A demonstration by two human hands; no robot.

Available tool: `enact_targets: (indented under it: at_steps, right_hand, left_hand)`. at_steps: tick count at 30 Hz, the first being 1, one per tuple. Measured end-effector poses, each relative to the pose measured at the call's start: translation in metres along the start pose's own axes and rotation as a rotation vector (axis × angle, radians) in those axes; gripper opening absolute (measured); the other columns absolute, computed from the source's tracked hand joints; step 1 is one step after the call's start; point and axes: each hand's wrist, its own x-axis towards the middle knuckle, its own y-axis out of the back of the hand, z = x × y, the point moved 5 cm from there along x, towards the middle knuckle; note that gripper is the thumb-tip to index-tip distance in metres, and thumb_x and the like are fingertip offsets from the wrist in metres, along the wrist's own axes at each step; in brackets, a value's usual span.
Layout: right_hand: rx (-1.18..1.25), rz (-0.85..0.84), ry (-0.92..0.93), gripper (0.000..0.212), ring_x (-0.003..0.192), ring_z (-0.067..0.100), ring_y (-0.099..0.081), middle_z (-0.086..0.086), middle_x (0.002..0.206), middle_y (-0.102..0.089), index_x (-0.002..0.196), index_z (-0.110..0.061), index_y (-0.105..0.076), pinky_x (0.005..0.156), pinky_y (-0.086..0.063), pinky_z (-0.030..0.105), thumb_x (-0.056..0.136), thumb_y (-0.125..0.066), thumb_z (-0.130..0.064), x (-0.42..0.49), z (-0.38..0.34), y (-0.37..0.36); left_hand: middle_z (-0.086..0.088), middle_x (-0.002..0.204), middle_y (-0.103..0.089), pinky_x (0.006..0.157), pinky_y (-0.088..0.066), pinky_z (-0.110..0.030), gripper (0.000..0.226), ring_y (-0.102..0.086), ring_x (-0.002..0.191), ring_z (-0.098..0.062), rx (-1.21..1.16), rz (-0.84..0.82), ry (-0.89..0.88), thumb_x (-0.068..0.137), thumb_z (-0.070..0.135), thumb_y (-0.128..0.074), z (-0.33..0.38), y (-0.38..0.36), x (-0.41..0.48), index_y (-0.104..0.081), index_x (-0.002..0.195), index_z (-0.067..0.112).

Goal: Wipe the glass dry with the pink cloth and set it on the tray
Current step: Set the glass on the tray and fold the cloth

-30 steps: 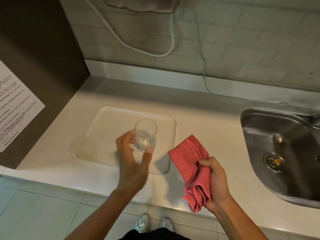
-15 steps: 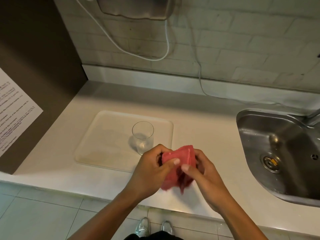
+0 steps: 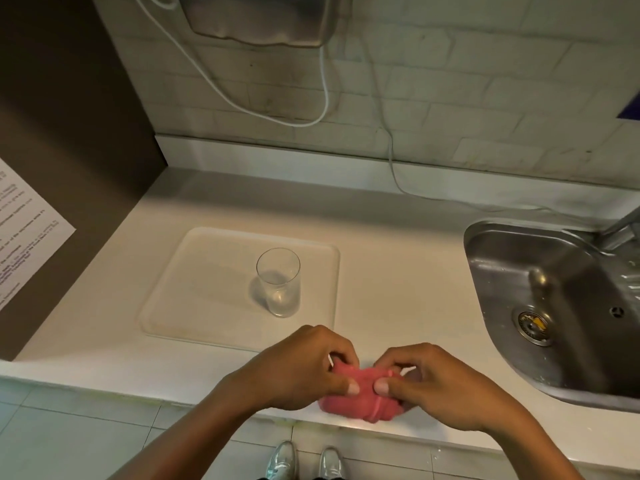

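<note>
- The clear drinking glass (image 3: 279, 283) stands upright on the cream tray (image 3: 194, 289), toward the tray's right side and nearer its front edge than its back; nothing touches it.
- The tray lies flat on the pale worktop (image 3: 398, 271), left of the steel sink (image 3: 554, 306) and well apart from it.
- The pink cloth (image 3: 360, 403) is bunched into a thick wad at the front edge of the worktop, in front of the tray's right corner and apart from the glass.
- The left hand (image 3: 298, 368) grips the left side of the cloth, its fingers (image 3: 343, 355) curled over the top of the wad and the thumb pressed against the near face.
- The right hand (image 3: 440, 382) grips the right side in the same way, fingers curled down over the cloth and thumb pressed on the near face, thumb tips almost meeting the left thumb.
- Both hands are closed on the cloth; neither is near the glass.
- The sink bowl shows a round drain (image 3: 531, 325) with something yellow caught in it, and the base of a tap (image 3: 620, 230) at its back right.
- A white cable (image 3: 325, 95) loops down the tiled wall (image 3: 485, 81) from a metal appliance (image 3: 259, 19) mounted at the top of the view.
- A printed paper notice (image 3: 24, 237) is fixed to the dark panel at the left.
- Silver shoes (image 3: 304, 462) show on the tiled floor below the worktop edge.
</note>
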Motion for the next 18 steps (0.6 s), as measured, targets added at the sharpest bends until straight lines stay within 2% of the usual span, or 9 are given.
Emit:
enact_targets:
  at_steps: [2, 3, 7, 10, 13, 18]
  right_hand:
    - [-0.054, -0.044, -0.023, 0.017, 0.077, 0.026, -0.075, -0.003, 0.091, -0.070, 0.100, -0.030, -0.073, 0.079, -0.062, 0.044, 0.086, -0.073, -0.041, 0.001, 0.002, 0.002]
    - [-0.097, -0.055, -0.033, 0.017, 0.077, 0.025, -0.075, -0.004, 0.089, -0.070, 0.099, -0.032, -0.072, 0.079, -0.061, 0.046, 0.085, -0.073, -0.042, 0.002, 0.003, 0.004]
    - [-0.299, -0.037, -0.057, 0.011, 0.074, 0.009, -0.071, -0.009, 0.086, -0.072, 0.092, -0.040, -0.070, 0.078, -0.060, 0.040, 0.083, -0.070, -0.047, 0.021, 0.006, 0.019]
    - [-0.466, 0.028, -0.043, 0.002, 0.079, 0.006, -0.070, -0.012, 0.086, -0.073, 0.090, -0.039, -0.069, 0.079, -0.058, 0.034, 0.088, -0.069, -0.039, 0.051, 0.000, 0.045]
    - [-0.605, 0.173, -0.007, 0.004, 0.089, 0.015, -0.069, -0.009, 0.093, -0.073, 0.093, -0.031, -0.071, 0.084, -0.056, 0.038, 0.091, -0.068, -0.030, 0.082, -0.014, 0.078]
    - [-0.671, 0.538, 0.135, 0.009, 0.084, 0.023, -0.067, -0.002, 0.094, -0.073, 0.095, -0.026, -0.073, 0.079, -0.056, 0.041, 0.091, -0.068, -0.020, 0.107, -0.046, 0.125]
  left_hand:
    - [0.042, 0.063, -0.061, 0.052, -0.038, -0.004, 0.012, -0.058, 0.058, 0.012, 0.043, -0.079, 0.023, 0.089, 0.034, -0.082, -0.002, -0.005, 0.004, -0.078, 0.099, 0.030]
    - [0.042, 0.063, -0.062, 0.051, -0.039, -0.005, 0.012, -0.059, 0.058, 0.011, 0.054, -0.099, 0.034, 0.089, 0.033, -0.082, -0.003, -0.006, 0.007, -0.078, 0.100, 0.030]
    - [0.019, 0.078, -0.069, 0.067, -0.053, -0.027, 0.012, -0.071, 0.076, -0.010, 0.129, -0.086, 0.052, 0.089, 0.030, -0.083, 0.000, 0.002, 0.028, -0.078, 0.099, 0.027]
    - [0.007, 0.094, -0.074, 0.073, -0.052, -0.027, 0.014, -0.068, 0.087, -0.016, 0.223, 0.026, 0.059, 0.089, 0.024, -0.083, 0.002, 0.019, 0.063, -0.080, 0.102, 0.024]
    - [-0.005, 0.106, -0.078, 0.078, -0.052, -0.030, 0.012, -0.070, 0.092, -0.023, 0.255, 0.178, 0.068, 0.091, 0.015, -0.081, 0.012, 0.043, 0.097, -0.080, 0.102, 0.021]
    - [-0.011, 0.101, -0.076, 0.079, -0.059, -0.044, 0.008, -0.069, 0.091, -0.033, 0.286, 0.464, -0.010, 0.093, 0.009, -0.072, 0.039, 0.086, 0.125, -0.078, 0.096, 0.014]
